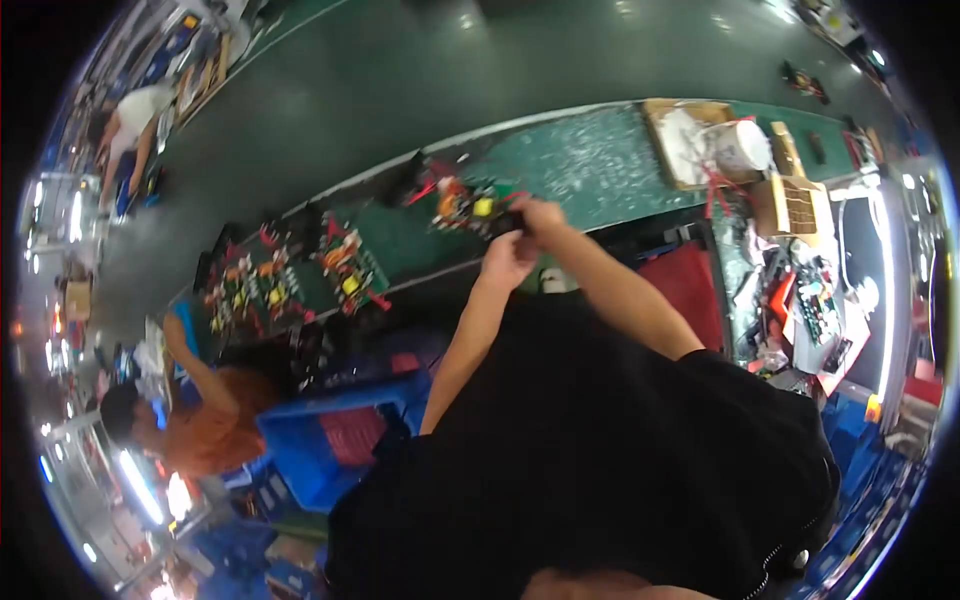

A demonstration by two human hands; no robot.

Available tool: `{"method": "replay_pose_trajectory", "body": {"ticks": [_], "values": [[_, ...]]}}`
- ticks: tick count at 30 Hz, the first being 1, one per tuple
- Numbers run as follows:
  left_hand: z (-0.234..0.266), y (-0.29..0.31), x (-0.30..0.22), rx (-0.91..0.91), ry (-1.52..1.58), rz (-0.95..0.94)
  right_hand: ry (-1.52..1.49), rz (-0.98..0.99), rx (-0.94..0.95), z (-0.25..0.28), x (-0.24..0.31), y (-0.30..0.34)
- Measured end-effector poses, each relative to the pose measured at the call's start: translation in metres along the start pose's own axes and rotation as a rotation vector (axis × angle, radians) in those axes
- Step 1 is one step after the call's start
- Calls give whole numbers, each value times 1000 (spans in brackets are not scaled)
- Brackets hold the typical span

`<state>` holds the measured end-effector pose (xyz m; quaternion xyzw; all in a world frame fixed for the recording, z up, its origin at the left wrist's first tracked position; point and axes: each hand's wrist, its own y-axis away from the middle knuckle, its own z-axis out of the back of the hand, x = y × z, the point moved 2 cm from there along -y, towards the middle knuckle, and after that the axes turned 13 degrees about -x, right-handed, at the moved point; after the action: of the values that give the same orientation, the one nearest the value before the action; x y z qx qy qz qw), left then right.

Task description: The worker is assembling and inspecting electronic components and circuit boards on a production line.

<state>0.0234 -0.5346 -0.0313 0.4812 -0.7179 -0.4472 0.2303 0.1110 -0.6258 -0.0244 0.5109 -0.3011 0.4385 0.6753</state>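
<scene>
Head view: from where I'm standing, the circuit board (463, 206) sits just left of the fingers, long axis roughly sideways. Right hand (541, 217) looks nearer its end, left hand (507, 261) just below. Can't tell if either's gripping, too blurry.

Counter (410, 250): one long green run. Boards: one board (460, 205) about mid-length, at the hands; one more (350, 265) farther left; then a cluster (250, 285) toward the left end, at least two, overlap and blur spoiling an exact tally. Bare hands: two, left hand (508, 262) and right hand (541, 218). Toward the counter's right end: one tray (661, 148), one white bucket (742, 148), one carton (797, 208). Loose parts (815, 305) at the right-end corner: many, too jumbled to count. Off the near edge, left: one blue crate (300, 465). Other people: two, one in orange (215, 425), one in white (140, 112).
</scene>
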Motion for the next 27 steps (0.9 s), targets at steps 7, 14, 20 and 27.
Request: {"method": "replay_pose_trajectory", "body": {"ticks": [7, 14, 20, 27], "values": [[42, 103, -80, -598, -1292, -1152, -240, -251, -151, 36, 5, 2], [8, 62, -184, -500, -1608, -1654, 50, -44, -154, 49, 0, 8], [-34, 40, -141, -370, -1547, -1938, 568, 403, -735, 94, -1, 13], [33, 43, -98, 163, -1685, -1719, 398, 710, -58, 38, 0, 80]]}}
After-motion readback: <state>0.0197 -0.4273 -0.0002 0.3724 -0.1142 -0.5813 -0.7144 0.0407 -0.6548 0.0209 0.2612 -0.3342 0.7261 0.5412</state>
